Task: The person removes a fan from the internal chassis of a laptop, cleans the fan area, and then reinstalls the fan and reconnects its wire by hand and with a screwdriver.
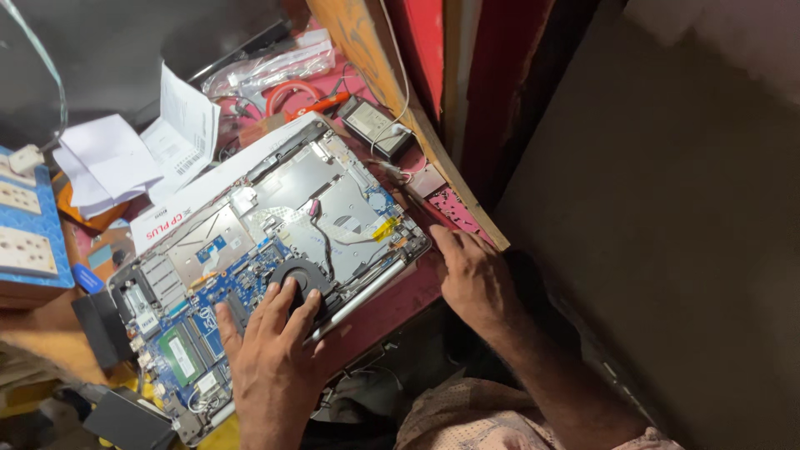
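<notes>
Cluttered red tabletop [392, 310], opened silver laptop [275, 258] with bare blue circuit board. Left hand [271, 350] spread flat, fingers on round black fan [302, 277]. Right hand [473, 279] loosely open, fingertips touching laptop's corner.

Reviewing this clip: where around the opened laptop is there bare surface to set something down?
One bare patch: the red table top between the opened laptop and the right hand. Left of the laptop it is crowded with white papers and a blue switch board; behind it lie a black adapter and cables. The left hand covers the fan.
</notes>
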